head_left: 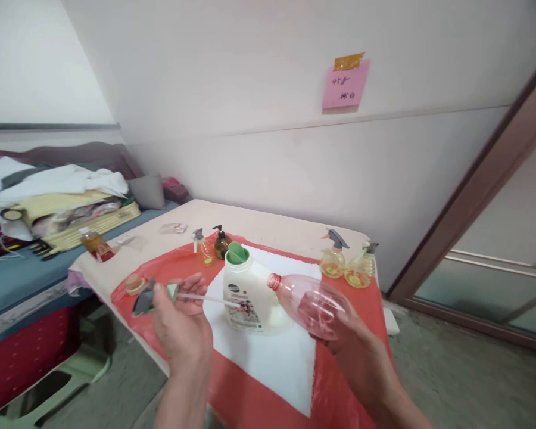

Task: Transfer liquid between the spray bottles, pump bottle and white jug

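Observation:
My left hand (183,322) is closed round a spray trigger head (145,300), grey and pale green, whose thin dip tube (208,299) points right. In my right hand (357,351) is a clear pink bottle (310,301), tilted on its side with its uncapped neck toward the left. Between the hands stands a large cream detergent jug (254,292) with a green pouring spout (237,254) on top and a printed label on its front. The tube and the bottle's neck both overlap the jug in the picture; whether they touch it I cannot tell.
White paper (290,381) lies over red plastic sheeting (241,393) on the table. Behind are spray bottles (333,262) at right, another spray bottle (204,250) and a dark pump bottle (222,243) at left. A small round container (134,284) sits near the left edge, with an amber bottle (97,244) beyond.

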A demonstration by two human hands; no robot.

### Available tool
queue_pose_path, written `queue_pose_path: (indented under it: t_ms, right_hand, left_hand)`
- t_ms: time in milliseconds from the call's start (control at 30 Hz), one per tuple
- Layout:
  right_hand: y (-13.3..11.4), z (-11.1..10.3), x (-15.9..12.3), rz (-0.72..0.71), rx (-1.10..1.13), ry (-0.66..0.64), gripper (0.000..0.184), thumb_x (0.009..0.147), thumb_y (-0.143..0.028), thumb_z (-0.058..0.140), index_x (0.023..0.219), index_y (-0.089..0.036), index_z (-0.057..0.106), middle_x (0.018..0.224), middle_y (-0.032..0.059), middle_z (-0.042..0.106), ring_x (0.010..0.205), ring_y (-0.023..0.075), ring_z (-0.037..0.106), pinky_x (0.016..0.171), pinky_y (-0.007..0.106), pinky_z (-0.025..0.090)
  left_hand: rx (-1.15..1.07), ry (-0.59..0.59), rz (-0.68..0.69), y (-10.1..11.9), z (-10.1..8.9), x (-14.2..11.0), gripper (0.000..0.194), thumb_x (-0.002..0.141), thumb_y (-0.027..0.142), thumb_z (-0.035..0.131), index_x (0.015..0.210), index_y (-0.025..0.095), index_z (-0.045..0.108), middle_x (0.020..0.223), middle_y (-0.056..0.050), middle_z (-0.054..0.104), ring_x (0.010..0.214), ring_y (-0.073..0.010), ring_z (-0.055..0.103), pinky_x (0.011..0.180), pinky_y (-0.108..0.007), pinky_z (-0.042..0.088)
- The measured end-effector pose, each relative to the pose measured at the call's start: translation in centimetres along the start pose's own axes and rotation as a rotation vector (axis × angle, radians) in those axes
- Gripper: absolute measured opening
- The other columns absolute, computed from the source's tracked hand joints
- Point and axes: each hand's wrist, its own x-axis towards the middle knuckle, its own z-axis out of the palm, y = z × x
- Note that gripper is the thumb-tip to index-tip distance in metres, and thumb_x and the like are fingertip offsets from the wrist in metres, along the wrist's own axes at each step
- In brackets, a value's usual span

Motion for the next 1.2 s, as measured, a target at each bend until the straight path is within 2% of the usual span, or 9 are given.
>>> queue_pose_path:
  t_ms: [100,267,333,500,567,700,900,1200]
  right_hand:
    - [-1.5,2.2,1.5,-0.095,-0.072,-0.032,0.049,0.072,-0.037,0.072,0.119,-0.032,0.059,0.119,0.003,0.063,0.108,0.0233,0.059,0.086,0.036,0.048]
    - [-4.2,5.6,5.0,-0.191,-0.372,-0.107,0.047,0.075,-0.035,0.069,0.121,-0.035,0.057,0.115,0.0004,0.06,0.104,0.0205,0.056,0.074,0.029,0.048]
    - [-5.3,6.6,6.1,-0.211,-0.555,-0.136,0.05,0.076,-0.037,0.069,0.123,-0.036,0.055,0.12,0.0019,0.058,0.105,0.023,0.057,0.074,0.032,0.048]
    - [-8.5,9.0,7.4,-0.291,-0.95,-0.18,0.063,0.072,-0.046,0.073,0.13,-0.037,0.048,0.13,0.0055,0.056,0.116,0.0294,0.054,0.091,0.044,0.046]
    - [-9.7,10.5,7.4,-0.314,-1.068,-0.222,0.069,0.07,-0.047,0.074,0.132,-0.036,0.046,0.132,0.0061,0.055,0.118,0.0305,0.053,0.093,0.047,0.046]
    - [-11.5,14.2,7.3,-0.368,-1.317,-0.27,0.066,0.07,-0.049,0.073,0.129,-0.033,0.048,0.133,0.0063,0.054,0.114,0.0304,0.056,0.095,0.049,0.046]
    - [-11.7,18.5,7.2,-0.42,-1.445,-0.308,0.071,0.067,-0.048,0.074,0.13,-0.029,0.048,0.13,0.0084,0.055,0.114,0.0295,0.055,0.095,0.048,0.046]
    - [-10.9,20.7,6.9,-0.463,-1.529,-0.312,0.072,0.068,-0.044,0.074,0.133,-0.027,0.047,0.133,0.0092,0.055,0.117,0.0291,0.054,0.1,0.047,0.043]
  left_hand:
    - [-0.001,-0.04,-0.083,-0.9,-0.3,0.0,0.032,0.084,0.05,0.054,0.082,0.018,0.055,0.075,-0.007,0.069,0.073,-0.0185,0.066,0.072,-0.031,0.049]
    - [-0.029,-0.081,-0.111,-1.3,-0.4,0.0,0.031,0.083,0.048,0.056,0.082,0.017,0.054,0.073,-0.007,0.069,0.071,-0.0181,0.066,0.07,-0.031,0.049]
    - [-0.029,-0.08,-0.119,-1.1,-0.5,0.2,0.031,0.083,0.048,0.057,0.082,0.017,0.054,0.072,-0.007,0.069,0.07,-0.0178,0.066,0.069,-0.03,0.049]
    - [-0.036,-0.089,-0.133,-0.9,-0.6,0.6,0.033,0.084,0.049,0.056,0.083,0.016,0.055,0.073,-0.009,0.07,0.07,-0.0185,0.067,0.069,-0.031,0.049]
    - [-0.046,-0.102,-0.145,-0.9,-0.5,0.5,0.033,0.084,0.048,0.057,0.082,0.016,0.055,0.073,-0.009,0.07,0.07,-0.0183,0.067,0.069,-0.031,0.049]
    - [-0.059,-0.113,-0.208,-0.9,-0.4,0.1,0.034,0.083,0.049,0.059,0.081,0.016,0.055,0.074,-0.008,0.07,0.066,-0.0174,0.066,0.068,-0.031,0.05]
    - [-0.065,-0.14,-0.231,-0.6,-0.8,0.1,0.034,0.083,0.05,0.059,0.082,0.016,0.056,0.074,-0.008,0.07,0.066,-0.0177,0.066,0.067,-0.03,0.05]
    - [-0.043,-0.128,-0.211,0.0,-1.4,0.8,0.034,0.085,0.051,0.056,0.085,0.017,0.055,0.076,-0.008,0.071,0.073,-0.0192,0.067,0.071,-0.032,0.05]
